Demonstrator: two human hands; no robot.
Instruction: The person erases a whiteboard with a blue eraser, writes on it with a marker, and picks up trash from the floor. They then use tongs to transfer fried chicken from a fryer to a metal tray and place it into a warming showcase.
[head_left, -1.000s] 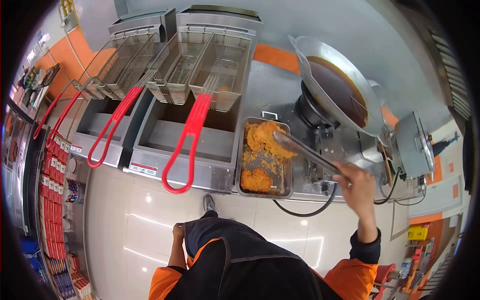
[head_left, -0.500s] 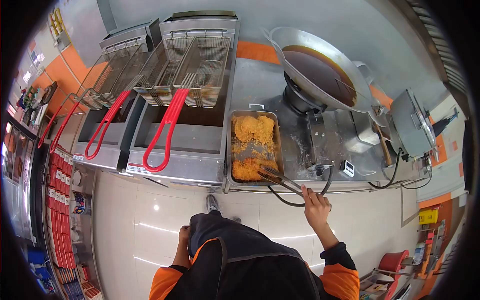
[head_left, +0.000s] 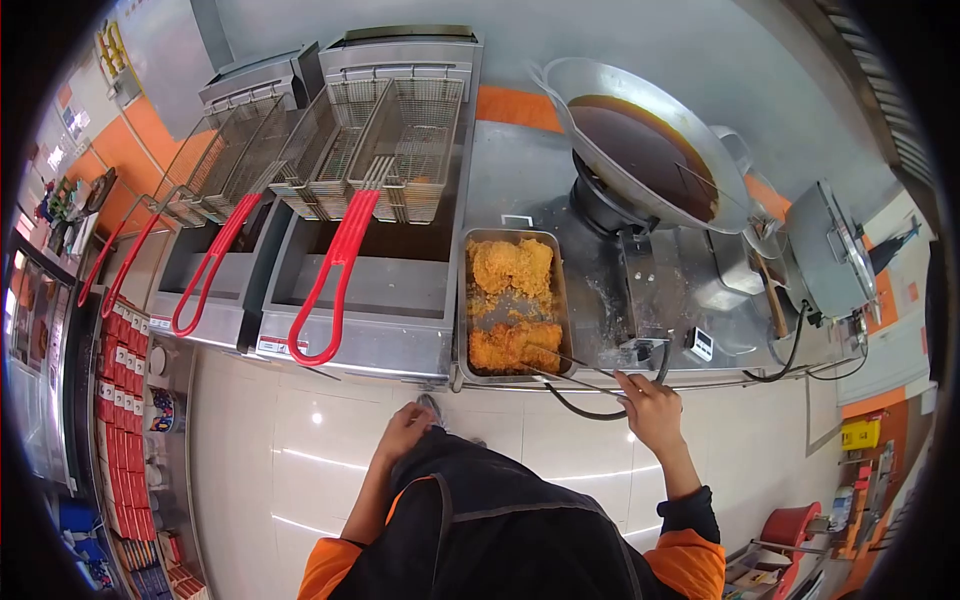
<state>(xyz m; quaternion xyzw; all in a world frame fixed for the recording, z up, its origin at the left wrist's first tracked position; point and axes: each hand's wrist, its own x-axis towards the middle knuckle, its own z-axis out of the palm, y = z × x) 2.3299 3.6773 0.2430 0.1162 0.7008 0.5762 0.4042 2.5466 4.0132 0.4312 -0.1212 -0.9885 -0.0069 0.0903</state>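
Observation:
My right hand (head_left: 652, 408) grips metal tongs (head_left: 590, 381), whose tips reach over the tray's near rim onto a golden breaded piece of fried chicken (head_left: 505, 347). That piece lies at the near end of a rectangular metal tray (head_left: 464, 300). More fried chicken (head_left: 512, 268) sits at the tray's far end, with loose crumbs (head_left: 487, 303) between. My left hand (head_left: 404, 430) hovers in front of the counter by my apron, its fingers loosely bent and holding nothing.
Left of the tray, wire fryer baskets (head_left: 415, 150) with red handles (head_left: 345, 250) rest over the fryers (head_left: 390, 285). A large wok (head_left: 650, 150) of dark oil stands on a burner behind. A small timer (head_left: 701, 344) and a black hose (head_left: 662, 362) lie to the right.
My left hand has risen from beside my apron toward the counter. My right hand has shifted slightly right, and the tongs' tips now lie further over the near chicken piece.

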